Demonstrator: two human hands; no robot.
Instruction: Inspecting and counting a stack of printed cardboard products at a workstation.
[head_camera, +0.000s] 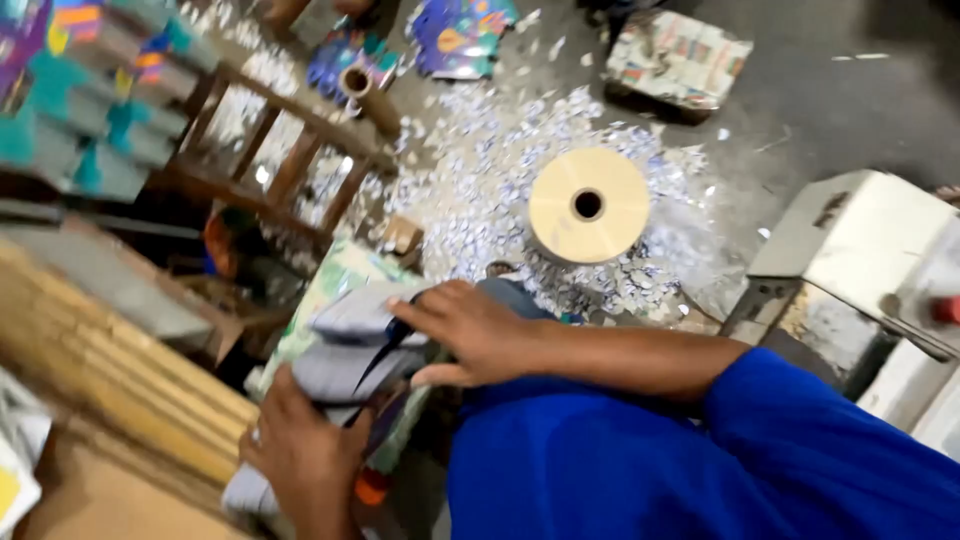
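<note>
- Head view first takes in the floor (800, 90), grey concrete at the far right, with a wide scatter of small white and blue paper scraps (470, 190) across the far middle.
- Our blue sleeve (720, 460) fills the near right, and a pale metal machine housing (860, 250) stands at the right edge.
- A wooden frame (290, 150) with slats sits far left, and stacked flat boards (110, 370) run along the near left.
- A large roll of tan tape or paper (588, 205), seen end-on with its dark core, stands on the scraps in the middle.
- A bundle wrapped in printed paper (680, 60) lies far right, with a cardboard tube (365, 95) and colourful printed sheets (460, 35) at the far middle.
- The stack of grey sheets (350, 350) sits near centre-left, just in front of us, over a greenish printed pile; a dark band seems to cross it, though blur hides the detail.
- Our right hand (470, 335) lies flat on top of the stack, fingers spread and pressing down.
- Our left hand (305, 450) grips the near end of the stack from below, closed around its edge.
- We judge the step in hand to be squaring and holding this stack together; a next move would call for steady pressure from both hands so the sheets do not slide apart.
</note>
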